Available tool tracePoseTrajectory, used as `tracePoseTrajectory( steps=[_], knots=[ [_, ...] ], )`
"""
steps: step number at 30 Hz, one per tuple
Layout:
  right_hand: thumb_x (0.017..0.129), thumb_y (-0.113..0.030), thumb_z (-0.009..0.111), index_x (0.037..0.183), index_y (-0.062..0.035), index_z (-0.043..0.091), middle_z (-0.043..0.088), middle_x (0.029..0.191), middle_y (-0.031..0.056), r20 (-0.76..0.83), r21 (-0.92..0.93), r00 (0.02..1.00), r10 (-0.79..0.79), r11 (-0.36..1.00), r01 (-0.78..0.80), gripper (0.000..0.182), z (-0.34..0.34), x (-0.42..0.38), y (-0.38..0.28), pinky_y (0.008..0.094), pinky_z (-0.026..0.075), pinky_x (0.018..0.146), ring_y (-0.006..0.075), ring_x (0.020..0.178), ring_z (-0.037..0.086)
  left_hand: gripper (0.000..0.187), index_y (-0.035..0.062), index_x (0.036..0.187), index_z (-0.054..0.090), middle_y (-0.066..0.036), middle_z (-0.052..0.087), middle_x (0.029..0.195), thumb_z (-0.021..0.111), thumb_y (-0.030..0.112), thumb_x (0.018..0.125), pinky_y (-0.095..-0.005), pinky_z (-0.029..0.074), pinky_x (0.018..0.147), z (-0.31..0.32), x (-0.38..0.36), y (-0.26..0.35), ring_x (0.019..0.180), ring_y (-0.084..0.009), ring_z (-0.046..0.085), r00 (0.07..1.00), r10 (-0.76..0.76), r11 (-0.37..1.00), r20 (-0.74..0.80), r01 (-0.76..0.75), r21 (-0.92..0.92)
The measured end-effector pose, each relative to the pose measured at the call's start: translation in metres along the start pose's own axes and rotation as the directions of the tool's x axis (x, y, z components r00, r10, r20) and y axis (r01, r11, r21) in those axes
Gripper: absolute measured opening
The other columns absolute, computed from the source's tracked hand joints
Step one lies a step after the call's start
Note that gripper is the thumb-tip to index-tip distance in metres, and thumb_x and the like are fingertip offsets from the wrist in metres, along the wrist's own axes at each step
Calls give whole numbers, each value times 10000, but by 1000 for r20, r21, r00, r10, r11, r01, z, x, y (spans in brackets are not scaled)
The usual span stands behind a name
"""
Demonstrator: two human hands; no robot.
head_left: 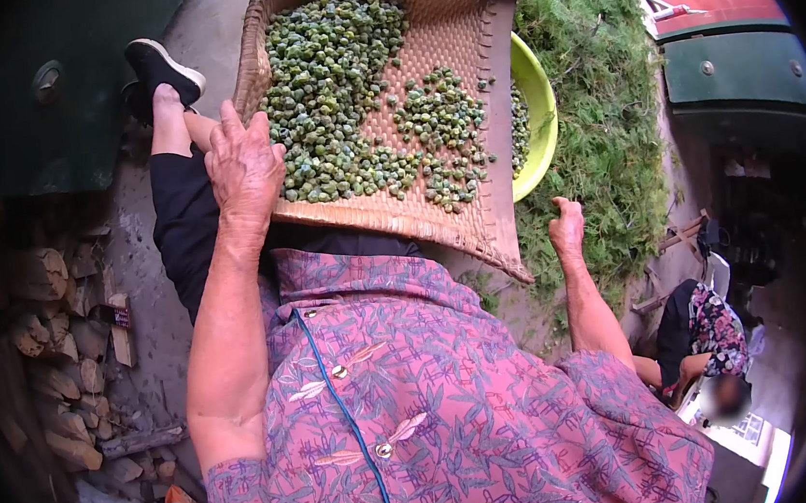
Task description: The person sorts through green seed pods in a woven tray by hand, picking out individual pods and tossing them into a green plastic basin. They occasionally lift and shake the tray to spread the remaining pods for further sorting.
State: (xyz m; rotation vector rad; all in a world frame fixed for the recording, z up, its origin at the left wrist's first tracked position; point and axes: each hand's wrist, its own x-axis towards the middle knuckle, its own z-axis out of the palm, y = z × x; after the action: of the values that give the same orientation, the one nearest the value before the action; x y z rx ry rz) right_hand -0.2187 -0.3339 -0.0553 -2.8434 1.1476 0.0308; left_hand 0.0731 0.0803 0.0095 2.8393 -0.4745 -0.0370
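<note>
Winnowing or sorting in hand, as I judge it: woven tray (447,48) sits tilted across the lap, loaded with small green pods (329,84) heaped toward its far left, a smaller cluster at centre right. Left hand (245,170) lies flat, fingers spread, gripping the tray's near-left rim. Right hand (566,226) is curled into a loose fist at the tray's near-right corner, just beside the rim; contact there can't be told. A yellow-green basin (535,93) with a few pods peeks out under the tray's right edge. Next move likely calls for a steady two-sided hold and a tilt toward that basin, keeping pods off the open right lip. Green cuttings (589,69) piled right, stacked firewood (55,363) near left, another seated person (703,339) near right, so room is tight on the sides, freer far ahead
</note>
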Motion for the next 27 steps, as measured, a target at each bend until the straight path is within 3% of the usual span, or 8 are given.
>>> tracePoseTrajectory(
  steps=[4, 8, 10, 14, 16, 18, 23, 27],
  knots=[
    [768, 7, 567, 1062, -24, 596, 580, 1024, 164, -295, 149, 918, -265, 936, 318, 297, -2, 8, -47, 415, 419, 926, 325, 1010, 536, 482, 103, 1217, 556, -212, 353, 1414, 669, 216, 762, -476, 423, 957, -2, 0, 2, 1255, -382, 407, 999, -14, 1000, 44, 13, 24],
    [857, -78, 586, 1122, -30, 605, 592, 1161, 171, -272, 399, 853, -446, 754, 522, 270, -10, 28, -150, 394, 422, 985, 327, 1113, 547, 486, 107, 1216, 556, -214, 354, 1414, 672, 214, 756, -475, 425, 956, 1, 0, 1, 1252, -388, 409, 999, -11, 999, 37, 10, 35],
    [869, -119, 582, 1157, -15, 580, 560, 1227, 172, -251, 321, 717, -650, 643, 695, 307, -14, 30, -194, 421, 360, 1048, 344, 1214, 477, 491, 105, 1214, 557, -214, 355, 1413, 673, 210, 748, -474, 426, 955, 3, 0, -1, 1255, -385, 408, 1000, -3, 1000, 26, 2, 31],
    [902, -227, 553, 1204, -41, 554, 515, 1284, 166, -104, 261, 570, -815, 531, 806, 355, 10, 39, -232, 457, 286, 1091, 344, 1274, 412, 501, 104, 1218, 557, -207, 350, 1420, 668, 225, 745, -468, 415, 970, 2, 0, 0, 1247, -379, 413, 999, -18, 999, 36, 16, 37],
    [891, -247, 563, 1235, -52, 529, 470, 1335, 157, -57, 256, 585, -809, 555, 792, 397, 20, 48, -227, 466, 272, 1095, 346, 1300, 371, 500, 104, 1219, 557, -205, 346, 1424, 663, 233, 748, -469, 410, 976, 4, 0, -1, 1247, -380, 412, 999, -13, 1000, 40, 12, 28],
    [881, -247, 574, 1238, -68, 532, 463, 1343, 153, -109, 167, 598, -794, 579, 798, 402, 22, 50, -217, 475, 263, 1097, 336, 1303, 368, 401, 74, 1107, 568, -225, 380, 1384, 670, 199, 740, -486, 444, 886, 9, -2, -3, 1175, -366, 458, 996, 51, 999, -79, -49, 21],
    [871, -236, 598, 1282, -122, 531, 437, 1389, 138, -78, 19, 772, -631, 773, 634, 431, 13, 60, -177, 491, 248, 1095, 327, 1316, 365, 443, 88, 1154, 567, -217, 367, 1399, 665, 218, 743, -481, 429, 926, 3, 0, 0, 1211, -376, 434, 1000, 15, 999, -9, -15, 37],
    [818, -176, 622, 1243, -110, 548, 474, 1322, 167, -144, 40, 882, -448, 888, 457, 436, 14, 67, -154, 504, 254, 1082, 350, 1268, 399, 483, 102, 1200, 566, -208, 358, 1411, 666, 234, 747, -472, 418, 965, 1, -1, 0, 1250, -377, 414, 1000, -7, 1000, 21, 6, 29]
  ],
)
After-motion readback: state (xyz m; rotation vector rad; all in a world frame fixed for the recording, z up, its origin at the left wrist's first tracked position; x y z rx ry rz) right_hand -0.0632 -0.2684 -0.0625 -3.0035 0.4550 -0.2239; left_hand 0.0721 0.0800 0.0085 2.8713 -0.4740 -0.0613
